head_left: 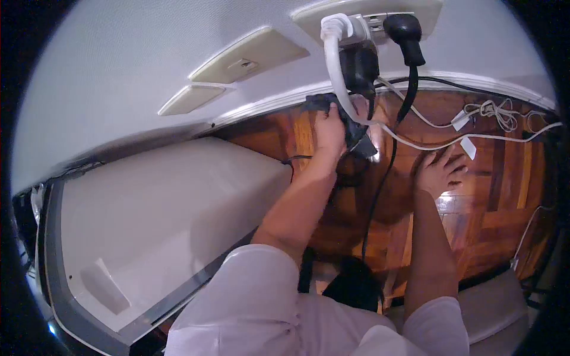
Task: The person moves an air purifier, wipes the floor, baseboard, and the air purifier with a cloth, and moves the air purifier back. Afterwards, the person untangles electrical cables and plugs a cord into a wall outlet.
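Note:
My left hand (330,132) is low by the baseboard, its fingers closed on a dark cloth (355,132) that rests against the wooden floor (475,190). Part of the cloth is hidden behind the hand and the hanging white cord (342,89). Farther right, my right hand (440,172) lies flat on the floor with its fingers spread, holding nothing. Just beyond its fingertips a white tag (468,148) hangs on the white cord.
Above my hands, a wall outlet plate (430,10) holds a white plug (336,26), a black adapter (359,68) and a black plug (404,29). A coiled white cable (499,114) lies at right. A large pale cabinet (172,219) stands at left.

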The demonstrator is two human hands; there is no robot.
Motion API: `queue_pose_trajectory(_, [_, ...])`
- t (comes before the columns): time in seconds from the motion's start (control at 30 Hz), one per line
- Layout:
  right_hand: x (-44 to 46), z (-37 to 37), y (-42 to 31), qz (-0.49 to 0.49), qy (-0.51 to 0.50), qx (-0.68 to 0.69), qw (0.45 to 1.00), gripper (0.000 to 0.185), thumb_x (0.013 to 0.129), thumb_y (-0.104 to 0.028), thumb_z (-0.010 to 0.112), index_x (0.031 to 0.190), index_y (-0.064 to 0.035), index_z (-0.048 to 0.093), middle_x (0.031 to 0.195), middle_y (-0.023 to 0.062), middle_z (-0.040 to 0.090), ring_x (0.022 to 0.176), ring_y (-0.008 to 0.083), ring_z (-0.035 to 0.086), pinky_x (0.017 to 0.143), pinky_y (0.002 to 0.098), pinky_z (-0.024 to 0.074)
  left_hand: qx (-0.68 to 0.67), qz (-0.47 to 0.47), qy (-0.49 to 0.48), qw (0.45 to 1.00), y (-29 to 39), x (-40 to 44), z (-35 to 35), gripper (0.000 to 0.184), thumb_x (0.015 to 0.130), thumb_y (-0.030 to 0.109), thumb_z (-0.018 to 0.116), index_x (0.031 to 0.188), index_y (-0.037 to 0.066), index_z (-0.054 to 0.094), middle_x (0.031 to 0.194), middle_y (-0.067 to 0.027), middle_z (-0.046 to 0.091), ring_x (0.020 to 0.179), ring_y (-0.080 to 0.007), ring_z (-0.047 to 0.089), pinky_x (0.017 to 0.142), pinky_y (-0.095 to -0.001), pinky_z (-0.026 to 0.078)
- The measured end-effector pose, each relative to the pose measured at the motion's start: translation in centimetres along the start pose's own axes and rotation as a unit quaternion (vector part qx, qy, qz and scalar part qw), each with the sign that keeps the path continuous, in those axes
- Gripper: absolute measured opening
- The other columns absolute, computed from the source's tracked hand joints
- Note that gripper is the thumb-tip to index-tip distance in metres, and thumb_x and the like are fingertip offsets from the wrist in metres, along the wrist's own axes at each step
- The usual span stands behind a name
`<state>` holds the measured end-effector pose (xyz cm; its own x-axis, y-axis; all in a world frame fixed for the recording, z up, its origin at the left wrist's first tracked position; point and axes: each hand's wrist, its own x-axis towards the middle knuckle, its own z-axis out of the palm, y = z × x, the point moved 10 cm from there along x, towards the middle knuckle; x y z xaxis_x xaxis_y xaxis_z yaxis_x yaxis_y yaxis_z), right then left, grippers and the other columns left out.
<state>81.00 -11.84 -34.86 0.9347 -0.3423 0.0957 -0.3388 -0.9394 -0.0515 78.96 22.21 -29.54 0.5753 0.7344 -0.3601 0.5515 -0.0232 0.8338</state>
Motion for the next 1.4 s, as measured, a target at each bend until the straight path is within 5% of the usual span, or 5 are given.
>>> queue_pose_trajectory(0.23, [-0.4,-0.3,0.2,-0.010,0.084,-0.002,0.996,0.055,0.083,-0.047,0.034,0.134,-0.0284,0.025,0.140,0.0152,0.017,0.126,0.0419,0.016,0.090,0.0647,0.0206,-0.400,-0.026,0.149,0.904,1.0,1.9,-10.3,0.019,0.090,0.023,0.036,0.102,0.009,0.040,0.098,-0.0122,0.051,0.086,-0.0252,0.053,0.071,-0.0407,0.048])
queue_pose_trajectory(0.47, [0.0,-0.1,0.0,0.001,0.033,-0.008,0.999,0.056,0.083,-0.047,0.034,0.134,-0.0279,0.025,0.140,0.0152,0.018,0.127,0.0422,0.015,0.091,0.0644,0.0197,0.079,0.097,0.187,0.974,2.4,0.8,-1.6,0.034,0.084,0.021,0.051,0.100,-0.008,0.044,0.104,-0.0225,0.044,0.098,-0.0370,0.042,0.087,-0.0390,0.032])
queue_pose_trajectory(0.67, [0.0,0.0,0.2,-0.004,0.017,-0.010,1.000,0.056,0.083,-0.046,0.033,0.135,-0.0272,0.023,0.141,0.0161,0.016,0.127,0.0424,0.013,0.092,0.0645,0.0182,-0.146,0.145,0.103,0.973,2.2,3.8,-6.9,0.015,0.073,0.002,0.057,0.087,-0.003,0.057,0.092,-0.0148,0.052,0.098,-0.0292,0.045,0.088,-0.0366,0.037])
queue_pose_trajectory(1.1, [-0.1,-0.8,-0.1,-0.007,0.029,-0.024,0.999,0.055,0.083,-0.046,0.034,0.134,-0.0263,0.026,0.141,0.0161,0.016,0.127,0.0412,0.014,0.090,0.0647,0.0216,0.303,0.512,-0.074,0.800,9.7,-2.6,3.3,0.028,0.060,0.003,0.059,0.088,0.005,0.059,0.098,-0.0168,0.049,0.099,-0.0341,0.044,0.086,-0.0411,0.037])
queue_pose_trajectory(1.4, [0.0,-0.8,-0.3,-0.001,-0.016,-0.029,0.999,0.056,0.084,-0.045,0.033,0.135,-0.0249,0.022,0.141,0.0159,0.014,0.128,0.0414,0.010,0.093,0.0637,0.0168,0.203,0.176,0.296,0.917,-0.8,0.8,-14.0,0.026,0.081,0.006,0.049,0.106,0.000,0.046,0.107,-0.0163,0.041,0.097,-0.0277,0.044,0.088,-0.0355,0.036])
